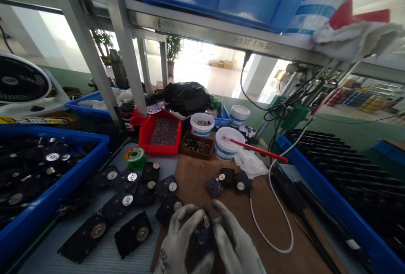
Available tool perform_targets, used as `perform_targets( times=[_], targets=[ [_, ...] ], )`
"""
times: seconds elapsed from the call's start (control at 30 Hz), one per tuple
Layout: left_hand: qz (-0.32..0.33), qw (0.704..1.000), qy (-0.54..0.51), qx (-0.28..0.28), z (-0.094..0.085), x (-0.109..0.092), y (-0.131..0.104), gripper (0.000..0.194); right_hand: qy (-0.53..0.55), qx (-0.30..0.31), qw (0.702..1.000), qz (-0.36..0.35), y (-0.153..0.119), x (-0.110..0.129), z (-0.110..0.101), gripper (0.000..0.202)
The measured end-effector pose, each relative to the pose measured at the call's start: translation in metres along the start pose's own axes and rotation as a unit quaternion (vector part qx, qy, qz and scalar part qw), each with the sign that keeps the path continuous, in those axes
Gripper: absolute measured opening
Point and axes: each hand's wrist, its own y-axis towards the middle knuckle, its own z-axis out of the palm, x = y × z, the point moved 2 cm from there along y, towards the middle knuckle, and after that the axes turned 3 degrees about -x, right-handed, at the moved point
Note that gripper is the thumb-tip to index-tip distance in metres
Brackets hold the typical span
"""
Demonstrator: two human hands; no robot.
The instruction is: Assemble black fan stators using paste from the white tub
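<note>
A long blue plastic bin at the left is heaped with flat black plastic parts with round metal centres, and about a dozen more lie loose on the bench. Both gloved hands, left hand and right hand, close together around one small black part low at centre, so most pieces appear unhandled.

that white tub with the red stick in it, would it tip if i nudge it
Probably not easily: the white plastic tub with the blue band looks squat, wider than tall, and sits flat on the brown mat. The long red stick leans over its rim and overhangs far right, so a knock on the stick could lever or drag the tub. It seems light, likely to slide.
</note>
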Motion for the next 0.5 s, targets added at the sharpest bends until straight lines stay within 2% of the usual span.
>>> perform_targets(
  times=[0.17, 0.27, 0.37, 0.5],
  targets=[
    [0.019, 0.999, 0.024, -0.039, -0.0003, -0.0073, 0.0034, 0.053, -0.006, -0.009, 1.000, 0.004, 0.0020, -0.0054, -0.0002, 0.062],
    [0.014, 0.999, 0.036, -0.035, 0.0000, -0.0088, 0.0034, 0.058, -0.007, -0.012, 1.000, 0.004, 0.0023, -0.0020, -0.0011, 0.063],
    [0.018, 0.999, 0.047, -0.018, 0.0008, -0.0081, 0.0040, 0.049, 0.002, -0.021, 1.000, 0.013, 0.0023, -0.0006, -0.0019, 0.060],
    [0.044, 0.997, 0.057, -0.034, 0.0013, -0.0079, 0.0055, 0.048, 0.009, -0.026, 0.999, 0.019, 0.0023, -0.0032, -0.0008, 0.059]
  ],
)
